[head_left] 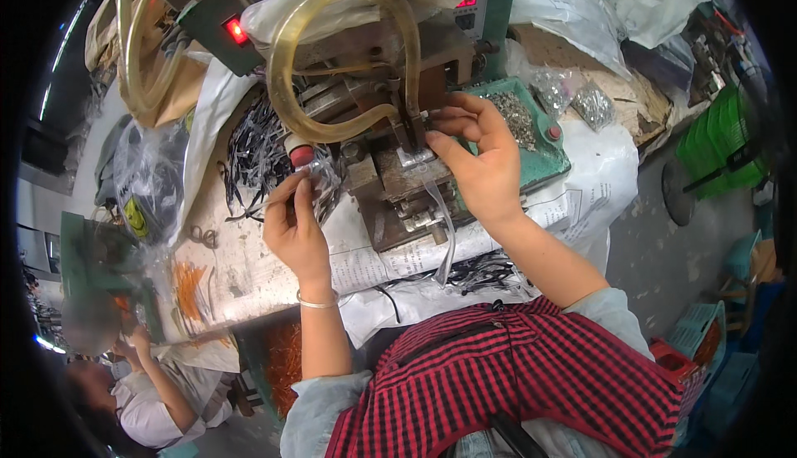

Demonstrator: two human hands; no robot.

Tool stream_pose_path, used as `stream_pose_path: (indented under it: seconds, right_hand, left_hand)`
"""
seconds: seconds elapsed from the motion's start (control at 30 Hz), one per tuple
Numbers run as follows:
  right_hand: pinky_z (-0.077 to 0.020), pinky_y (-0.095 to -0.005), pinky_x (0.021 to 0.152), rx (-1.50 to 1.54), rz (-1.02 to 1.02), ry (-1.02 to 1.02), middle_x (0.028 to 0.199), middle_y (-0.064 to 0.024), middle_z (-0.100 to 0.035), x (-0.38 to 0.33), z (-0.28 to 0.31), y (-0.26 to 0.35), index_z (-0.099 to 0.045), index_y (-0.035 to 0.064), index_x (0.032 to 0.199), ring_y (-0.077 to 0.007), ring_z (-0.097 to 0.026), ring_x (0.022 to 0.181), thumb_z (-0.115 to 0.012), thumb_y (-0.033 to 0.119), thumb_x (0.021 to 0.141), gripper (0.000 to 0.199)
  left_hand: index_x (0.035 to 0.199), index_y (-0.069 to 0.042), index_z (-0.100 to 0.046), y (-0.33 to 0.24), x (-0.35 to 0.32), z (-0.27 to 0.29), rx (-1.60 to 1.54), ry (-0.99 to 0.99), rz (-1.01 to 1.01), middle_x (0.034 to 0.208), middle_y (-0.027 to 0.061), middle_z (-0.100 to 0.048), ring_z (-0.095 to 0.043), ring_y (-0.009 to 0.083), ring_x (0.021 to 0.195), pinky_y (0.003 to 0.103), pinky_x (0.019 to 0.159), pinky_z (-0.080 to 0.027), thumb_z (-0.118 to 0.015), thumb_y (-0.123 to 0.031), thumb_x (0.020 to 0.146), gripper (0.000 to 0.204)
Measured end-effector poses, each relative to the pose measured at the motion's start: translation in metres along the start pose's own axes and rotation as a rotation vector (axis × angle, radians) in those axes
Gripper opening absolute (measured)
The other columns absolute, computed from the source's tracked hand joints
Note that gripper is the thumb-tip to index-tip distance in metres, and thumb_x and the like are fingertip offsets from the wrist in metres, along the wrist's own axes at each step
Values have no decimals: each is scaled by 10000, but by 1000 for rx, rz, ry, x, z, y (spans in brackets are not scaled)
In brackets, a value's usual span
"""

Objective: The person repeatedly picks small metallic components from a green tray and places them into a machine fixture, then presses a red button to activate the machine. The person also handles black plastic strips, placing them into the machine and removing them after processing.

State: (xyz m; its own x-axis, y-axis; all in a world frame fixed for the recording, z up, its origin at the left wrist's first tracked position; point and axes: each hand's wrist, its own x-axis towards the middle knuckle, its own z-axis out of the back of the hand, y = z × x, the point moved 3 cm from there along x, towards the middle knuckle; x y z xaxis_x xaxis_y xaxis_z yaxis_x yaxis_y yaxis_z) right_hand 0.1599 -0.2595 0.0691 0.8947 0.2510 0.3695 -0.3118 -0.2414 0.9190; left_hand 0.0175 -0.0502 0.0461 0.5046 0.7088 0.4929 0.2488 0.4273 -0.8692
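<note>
Stretches as a worn white bench [249, 265]; bears a machine [364, 179], with black strips [253, 155] left of it and orange strips [190, 289] farther left; carries printed sheets [594, 180] and a green tray [541, 161] at right.

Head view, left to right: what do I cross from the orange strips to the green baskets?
Orange strips → left hand → right hand → clear bag of small grey parts → green baskets.

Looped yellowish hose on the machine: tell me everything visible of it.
The hose is thick, smooth and translucent, amber-yellow, and looks like flexible plastic. It bends into one big, nearly closed loop at the machine, both visible ends running to its dark metal middle. Neither the left hand nor the right hand grips it. How its ends are fastened is unclear.
</note>
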Motion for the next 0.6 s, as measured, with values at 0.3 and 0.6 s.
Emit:
stream_pose_path:
  seconds: [0.3, 0.6]
  right_hand:
    - [-455, -332, 1072, 229, -184, 184, 1306, -138, -638, -18, -9, 54, -440, -40, 1454, -197, -613, 1217, -676, -28, 887, 614]
    - [-488, -357, 1033, -335, 59, -281, 1258, -143, -686, 31, 130, -55, -593, 26, 1352, -238, -647, 1191, -638, -1, 914, 441]
  left_hand:
    - [989, -103, -733, -113, -37, -49, 471, 435, -884, 1060, 87, -770, -611, 155, 634, 273, 561, -474, -877, -117, 774, 259]
    - [971, -101, -740, -84, -35, -81, 345, 428, -1018, 965, 107, -766, -617, 149, 563, 266, 475, -449, -889, -52, 725, 292]
